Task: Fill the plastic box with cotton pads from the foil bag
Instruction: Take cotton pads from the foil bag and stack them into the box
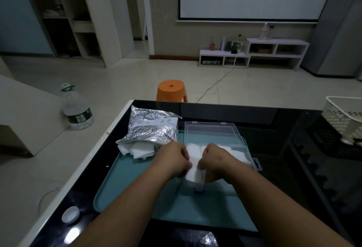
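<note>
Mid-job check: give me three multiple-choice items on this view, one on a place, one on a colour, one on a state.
1. Where does the foil bag lie relative to the plastic box?
A. inside it
B. to its left, on the same tray
C. on the floor

2. What colour is the tray under both?
A. teal
B. red
C. yellow

3. What state is the box's lid in?
A. snapped shut
B. missing altogether
C. swung open, away from the person

Key:
1 B: the bag lies left of the box, and both rest on the tray.
2 A: bare teal shows around both.
3 C: the lid lies back, while the left hand and right hand hold a stack of cotton pads over the open box.
</note>
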`<control>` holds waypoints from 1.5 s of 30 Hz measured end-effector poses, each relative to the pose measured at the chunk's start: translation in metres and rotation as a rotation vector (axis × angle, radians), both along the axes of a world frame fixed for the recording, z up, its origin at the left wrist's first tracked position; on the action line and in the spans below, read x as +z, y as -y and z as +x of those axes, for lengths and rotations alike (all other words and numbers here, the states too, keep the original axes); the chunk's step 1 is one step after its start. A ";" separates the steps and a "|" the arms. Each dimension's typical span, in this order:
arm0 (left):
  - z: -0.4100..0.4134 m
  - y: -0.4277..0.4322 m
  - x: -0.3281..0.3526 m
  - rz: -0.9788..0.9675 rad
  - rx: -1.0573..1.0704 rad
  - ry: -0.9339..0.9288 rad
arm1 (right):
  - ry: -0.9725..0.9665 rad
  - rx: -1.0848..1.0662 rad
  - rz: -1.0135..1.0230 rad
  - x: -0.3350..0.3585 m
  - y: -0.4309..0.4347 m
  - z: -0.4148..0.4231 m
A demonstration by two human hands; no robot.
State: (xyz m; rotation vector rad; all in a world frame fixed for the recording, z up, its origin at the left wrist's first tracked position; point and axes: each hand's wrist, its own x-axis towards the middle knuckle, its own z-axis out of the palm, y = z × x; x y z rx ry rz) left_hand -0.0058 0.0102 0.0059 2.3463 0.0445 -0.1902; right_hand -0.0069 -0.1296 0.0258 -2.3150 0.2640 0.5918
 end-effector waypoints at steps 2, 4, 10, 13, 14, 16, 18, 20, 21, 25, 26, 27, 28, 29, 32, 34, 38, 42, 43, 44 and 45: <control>0.000 0.000 0.000 0.042 -0.004 -0.007 | 0.005 0.006 -0.013 -0.003 -0.001 0.001; -0.001 0.000 0.000 0.063 -0.020 -0.021 | 0.014 0.041 -0.065 -0.008 -0.003 0.002; -0.005 0.003 -0.003 0.304 -0.138 0.040 | 0.161 0.213 -0.319 -0.018 -0.008 -0.002; -0.004 0.001 -0.005 0.288 -0.161 -0.001 | 0.209 0.273 -0.367 -0.012 -0.008 -0.005; -0.003 0.000 -0.005 0.291 -0.176 -0.011 | 0.200 0.286 -0.360 -0.009 -0.007 -0.005; -0.002 -0.003 -0.006 0.310 -0.206 -0.023 | 0.175 0.300 -0.314 -0.007 -0.003 -0.003; -0.001 -0.004 -0.007 0.321 -0.220 -0.034 | 0.140 0.301 -0.259 -0.007 -0.001 -0.003; -0.001 -0.004 -0.008 0.331 -0.229 -0.033 | 0.120 0.313 -0.245 -0.009 0.001 -0.003; -0.002 -0.003 -0.009 0.342 -0.233 -0.026 | 0.120 0.324 -0.251 -0.010 0.001 -0.003; -0.002 0.000 -0.012 0.378 -0.241 0.003 | 0.156 0.363 -0.287 -0.013 0.001 -0.004; -0.001 0.001 -0.013 0.386 -0.243 0.012 | 0.165 0.370 -0.291 -0.014 0.001 -0.004; -0.001 0.000 -0.013 0.389 -0.241 0.019 | 0.174 0.375 -0.295 -0.015 0.001 -0.004; -0.001 0.000 -0.014 0.393 -0.238 0.026 | 0.178 0.384 -0.303 -0.014 0.001 -0.003; -0.001 -0.001 -0.014 0.409 -0.235 0.041 | 0.180 0.397 -0.318 -0.013 0.001 -0.003; 0.000 -0.001 -0.013 0.512 -0.224 0.112 | 0.163 0.432 -0.343 -0.009 0.003 0.000; 0.002 -0.003 -0.012 0.494 -0.240 0.098 | 0.176 0.425 -0.346 -0.008 0.005 0.003; 0.010 -0.019 -0.006 0.243 -0.169 0.037 | 0.266 0.345 -0.350 -0.005 0.005 0.008; 0.017 -0.041 -0.003 0.135 0.029 0.091 | 0.308 0.295 -0.267 0.001 0.001 0.009; 0.017 -0.046 -0.004 0.139 0.060 0.110 | 0.318 0.295 -0.253 0.001 -0.001 0.009; 0.018 -0.051 -0.005 0.140 0.090 0.130 | 0.328 0.297 -0.242 0.001 -0.003 0.009; 0.019 -0.056 -0.005 0.133 0.119 0.149 | 0.342 0.299 -0.231 0.002 -0.007 0.009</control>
